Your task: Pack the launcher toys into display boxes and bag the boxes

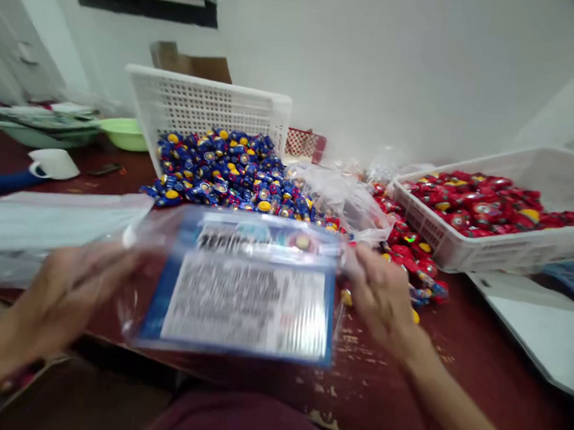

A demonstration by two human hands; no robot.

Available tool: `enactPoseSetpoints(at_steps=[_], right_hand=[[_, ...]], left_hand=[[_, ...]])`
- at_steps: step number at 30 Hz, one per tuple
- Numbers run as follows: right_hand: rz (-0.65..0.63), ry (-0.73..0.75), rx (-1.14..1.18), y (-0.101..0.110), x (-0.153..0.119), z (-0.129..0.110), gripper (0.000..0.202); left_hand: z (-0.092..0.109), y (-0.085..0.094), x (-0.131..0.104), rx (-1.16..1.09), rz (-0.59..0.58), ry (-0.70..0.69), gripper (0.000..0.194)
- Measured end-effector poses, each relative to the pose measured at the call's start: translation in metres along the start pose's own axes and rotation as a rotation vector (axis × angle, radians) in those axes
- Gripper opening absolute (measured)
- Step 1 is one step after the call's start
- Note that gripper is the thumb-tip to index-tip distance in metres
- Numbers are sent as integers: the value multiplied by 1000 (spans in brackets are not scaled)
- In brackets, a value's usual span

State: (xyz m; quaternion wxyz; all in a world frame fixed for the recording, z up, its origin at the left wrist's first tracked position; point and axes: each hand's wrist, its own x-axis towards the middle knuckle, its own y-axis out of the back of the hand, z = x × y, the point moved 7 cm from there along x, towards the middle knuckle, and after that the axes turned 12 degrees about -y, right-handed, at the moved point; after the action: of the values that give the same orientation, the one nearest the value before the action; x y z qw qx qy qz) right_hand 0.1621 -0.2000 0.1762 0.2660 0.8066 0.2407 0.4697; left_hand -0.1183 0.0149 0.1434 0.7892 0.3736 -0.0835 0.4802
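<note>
Crosswise | blue package (pixel 250 288) | long axis left-right | label (pixel 241 307) face-on

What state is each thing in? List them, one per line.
Blue package: in clear plastic, right hand gripping one end, left hand at the other
Left basket: tipped, blue-wrapped pieces spilling out
Right basket: filled with red-wrapped pieces
Plastic bag: crumpled
Tabletop: scuffed, paint chipped

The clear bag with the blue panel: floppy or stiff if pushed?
The clear bag would probably crumple: its see-through edge looks wrinkled. The blue panel may bend less, judging by its straight edges. Glossy glare hints at slipperiness.
</note>
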Motion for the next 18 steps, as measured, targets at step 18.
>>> enactPoseSetpoints(at_steps=[18], right_hand=[[345, -309, 420, 54, 70, 18, 40]], left_hand=[[38, 29, 94, -444, 341, -1, 16]])
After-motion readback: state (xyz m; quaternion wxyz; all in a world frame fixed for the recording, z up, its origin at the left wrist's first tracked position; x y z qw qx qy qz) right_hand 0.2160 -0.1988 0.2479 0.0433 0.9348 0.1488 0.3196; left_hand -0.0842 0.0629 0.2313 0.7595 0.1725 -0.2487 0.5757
